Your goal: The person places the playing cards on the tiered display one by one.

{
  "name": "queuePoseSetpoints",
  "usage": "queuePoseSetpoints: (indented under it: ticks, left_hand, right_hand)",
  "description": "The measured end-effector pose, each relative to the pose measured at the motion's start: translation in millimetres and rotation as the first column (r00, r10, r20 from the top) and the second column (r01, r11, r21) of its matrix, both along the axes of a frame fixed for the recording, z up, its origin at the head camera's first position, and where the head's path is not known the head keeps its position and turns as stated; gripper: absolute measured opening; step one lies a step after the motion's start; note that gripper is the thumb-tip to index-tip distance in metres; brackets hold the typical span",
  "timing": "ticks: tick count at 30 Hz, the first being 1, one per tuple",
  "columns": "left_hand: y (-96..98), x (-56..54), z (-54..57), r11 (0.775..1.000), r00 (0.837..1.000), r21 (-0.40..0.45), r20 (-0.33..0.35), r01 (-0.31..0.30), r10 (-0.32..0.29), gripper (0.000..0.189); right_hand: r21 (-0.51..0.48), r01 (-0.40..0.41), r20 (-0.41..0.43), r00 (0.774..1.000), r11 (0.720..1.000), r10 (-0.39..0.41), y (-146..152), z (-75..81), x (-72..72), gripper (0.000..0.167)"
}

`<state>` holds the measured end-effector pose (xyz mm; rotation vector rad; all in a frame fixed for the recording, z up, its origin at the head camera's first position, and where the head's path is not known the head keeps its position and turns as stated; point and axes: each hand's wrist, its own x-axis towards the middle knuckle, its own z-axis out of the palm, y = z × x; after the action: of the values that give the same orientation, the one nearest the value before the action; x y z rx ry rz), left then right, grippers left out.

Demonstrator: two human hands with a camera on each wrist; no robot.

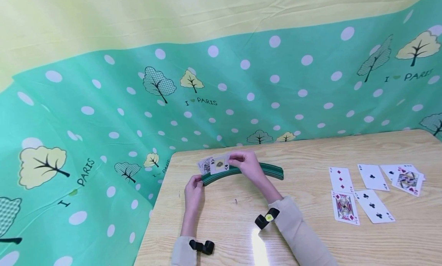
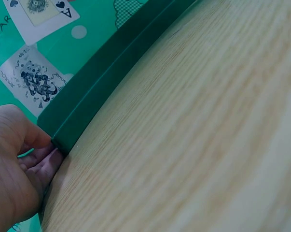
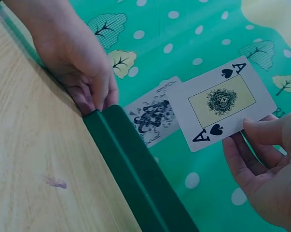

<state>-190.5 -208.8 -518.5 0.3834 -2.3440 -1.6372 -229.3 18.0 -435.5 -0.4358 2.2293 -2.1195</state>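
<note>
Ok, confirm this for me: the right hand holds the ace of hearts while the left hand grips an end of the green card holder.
Not quite: the right hand holds the ace of spades, not hearts, as the right wrist view shows. The left hand does grip an end of the green card holder.

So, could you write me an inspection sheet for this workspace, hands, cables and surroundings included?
Surface: wooden table, with a small dark mark.
Job's things: curved green card holder; joker standing at its left end; ace of spades in hand.
Clutter: loose face-up cards on the right, some overlapping.
Left hand: pinches the holder's left end.
Right hand: pinches the ace.
Cables: nothing seen.
Surroundings: green and yellow cloth printed with trees and dots.
</note>
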Motion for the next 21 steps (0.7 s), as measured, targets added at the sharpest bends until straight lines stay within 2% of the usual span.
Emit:
queuePoseSetpoints:
  ticks: [13, 21]
  left_hand:
    - [-1.3, 0.3, -0.6, 1.000, 1.000, 0.007, -0.004, 0.000, 0.000, 0.027]
    - [0.8, 1.4, 0.3, 1.000, 1.000, 0.018, 0.007, 0.000, 0.000, 0.028]
  right_hand:
    - [-0.006, 0.044, -0.016, 0.999, 0.999, -0.044, -10, -8.9, 1.3, 0.016]
    - [0.017, 0.041, -0.017, 0.999, 0.999, -0.041, -16, -16.5, 1.2, 0.016]
